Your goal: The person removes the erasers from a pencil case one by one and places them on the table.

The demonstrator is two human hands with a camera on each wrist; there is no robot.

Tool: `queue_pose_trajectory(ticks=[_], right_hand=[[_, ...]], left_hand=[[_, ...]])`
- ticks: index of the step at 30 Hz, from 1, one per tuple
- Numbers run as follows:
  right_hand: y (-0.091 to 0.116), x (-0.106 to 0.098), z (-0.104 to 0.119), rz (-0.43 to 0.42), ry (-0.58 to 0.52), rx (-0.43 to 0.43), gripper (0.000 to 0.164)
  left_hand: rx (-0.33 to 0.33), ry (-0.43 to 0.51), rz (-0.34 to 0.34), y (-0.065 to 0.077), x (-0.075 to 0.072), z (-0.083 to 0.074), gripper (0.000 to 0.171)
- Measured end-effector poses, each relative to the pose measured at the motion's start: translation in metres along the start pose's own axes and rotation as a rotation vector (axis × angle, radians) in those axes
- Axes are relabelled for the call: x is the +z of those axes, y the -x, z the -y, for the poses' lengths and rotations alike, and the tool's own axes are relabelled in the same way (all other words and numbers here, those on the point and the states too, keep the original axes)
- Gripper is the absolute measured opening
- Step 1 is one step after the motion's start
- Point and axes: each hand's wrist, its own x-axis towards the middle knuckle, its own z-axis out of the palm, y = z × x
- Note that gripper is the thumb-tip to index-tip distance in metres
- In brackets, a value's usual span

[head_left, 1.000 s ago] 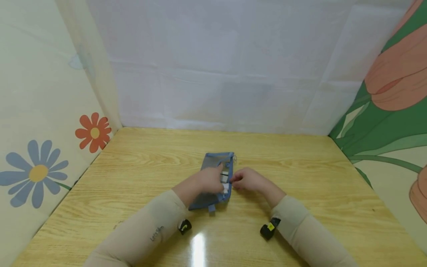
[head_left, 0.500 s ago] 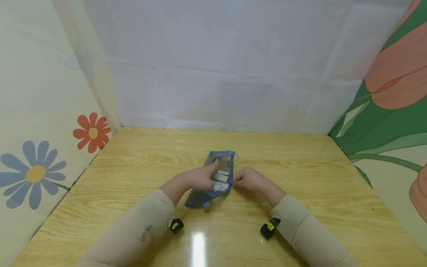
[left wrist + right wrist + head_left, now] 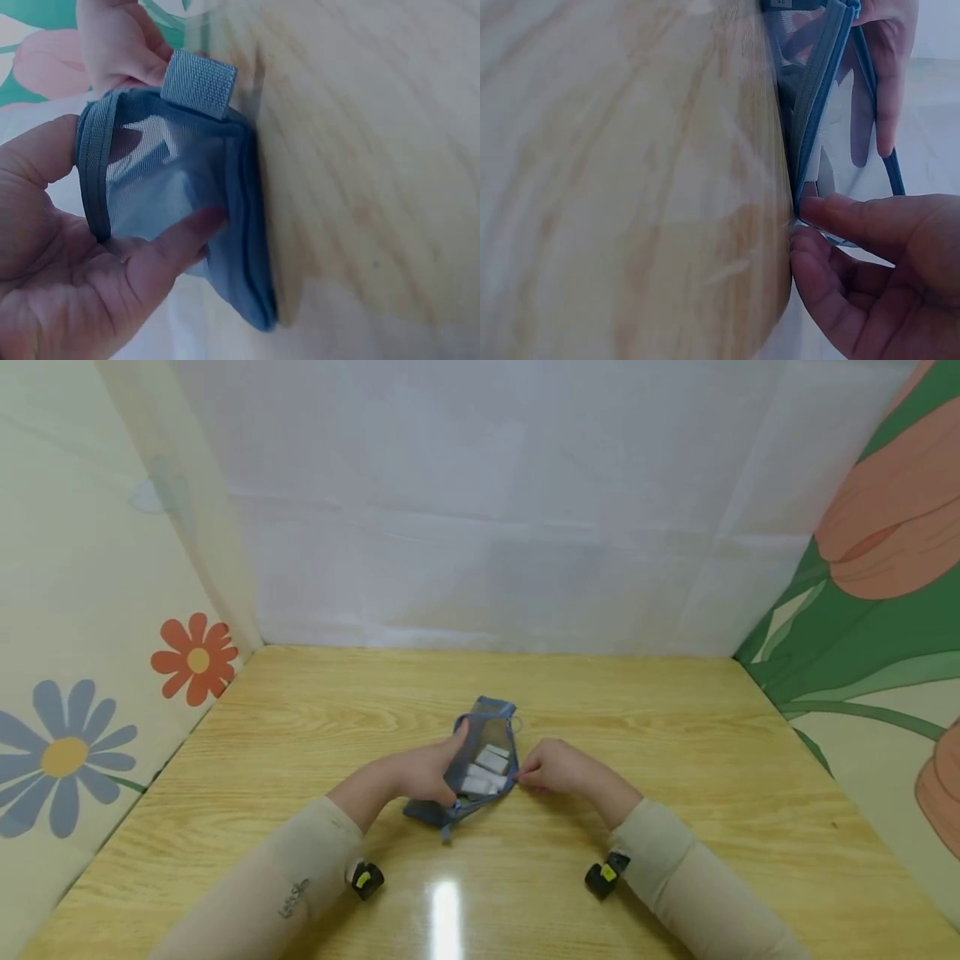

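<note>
A blue mesh zipper pouch (image 3: 480,732) lies on the table with its mouth spread apart. Inside sit several small white, box-like items (image 3: 491,760), their kind unclear. My left hand (image 3: 427,772) grips one side of the mouth; in the left wrist view a fingertip shows through the mesh, and a blue fabric tab (image 3: 199,82) stands out from the pouch's end. On the opposite side, the thumb and index finger of my right hand (image 3: 558,766) pinch the zipped edge (image 3: 817,97) low down near the tabletop. What lies deeper in the pouch is hidden.
The wooden table (image 3: 675,718) reaches back to a white cloth backdrop (image 3: 480,527). Flower-painted panels stand at the left (image 3: 67,610) and right (image 3: 885,635). Black wrist cameras sit under both sleeves.
My left hand has moved left with its side of the pouch, so the mouth gapes wider and more of the white items show. My right hand has stayed nearly in place.
</note>
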Motion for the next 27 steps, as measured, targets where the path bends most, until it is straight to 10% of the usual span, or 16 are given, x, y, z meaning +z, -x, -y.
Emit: queue_pose_trajectory(ticks=[9, 20, 27], right_hand=[[0.001, 0.001, 0.003, 0.026, -0.039, 0.017, 0.014], [0.002, 0.001, 0.004, 0.027, -0.019, 0.02, 0.013], [0.001, 0.0, 0.003, 0.03, -0.036, 0.031, 0.013]], left_hand=[[0.012, -0.05, -0.029, 0.007, -0.001, -0.004, 0.117], [0.043, -0.257, -0.178, 0.002, 0.005, -0.006, 0.062], [0.007, -0.281, -0.15, 0.0, 0.009, -0.004, 0.082]])
